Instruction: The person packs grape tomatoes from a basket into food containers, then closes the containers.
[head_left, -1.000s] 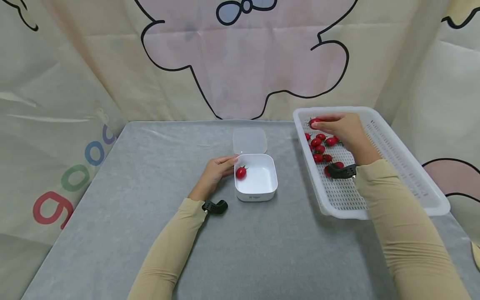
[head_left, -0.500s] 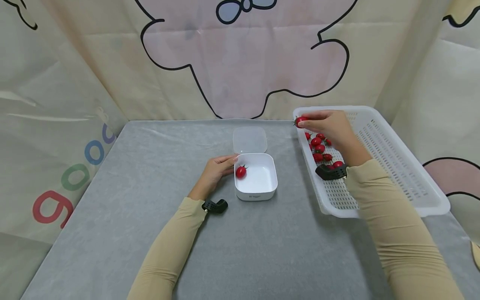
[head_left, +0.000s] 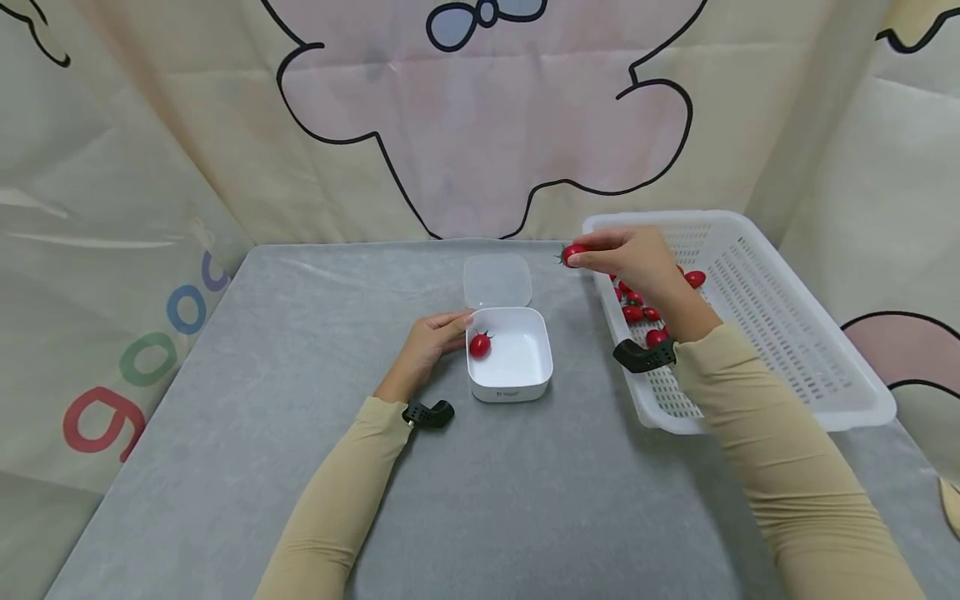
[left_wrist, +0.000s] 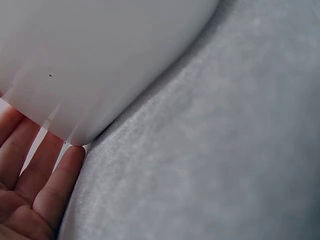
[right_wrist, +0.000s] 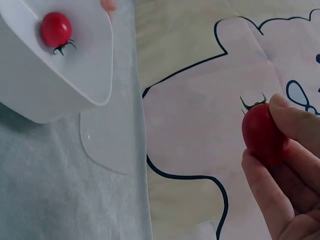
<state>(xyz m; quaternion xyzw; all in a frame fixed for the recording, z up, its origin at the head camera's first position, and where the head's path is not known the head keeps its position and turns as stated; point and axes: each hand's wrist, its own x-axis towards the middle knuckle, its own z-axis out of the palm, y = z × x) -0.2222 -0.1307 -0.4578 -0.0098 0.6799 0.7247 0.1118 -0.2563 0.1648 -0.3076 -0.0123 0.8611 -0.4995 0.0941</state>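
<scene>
My right hand [head_left: 630, 258] pinches a cherry tomato [head_left: 573, 255] between thumb and fingers, above the left rim of a white slotted basket [head_left: 832, 333]. The right wrist view shows this red tomato's green stem pointing away from the palm. Against the left side of a small white square box [head_left: 513, 392] rests my left hand [head_left: 431, 346]. Its fingers [left_wrist: 60, 185] lie nearly straight along the outer wall in the left wrist view. One cherry tomato [head_left: 480, 345] sits inside the box near its left wall. Several cherry tomatoes [head_left: 633, 314] lie in the basket, partly hidden by the right arm.
A translucent lid [head_left: 497, 282] lies flat behind the box. Grey cloth [head_left: 510, 483] covers the table. Printed curtains [head_left: 480, 125] stand behind the far edge and at both sides. Each wrist wears a black strap [head_left: 429, 414].
My right hand has moved left with the cherry tomato, from above the basket's inside to its left rim. The left hand and the box stay in place.
</scene>
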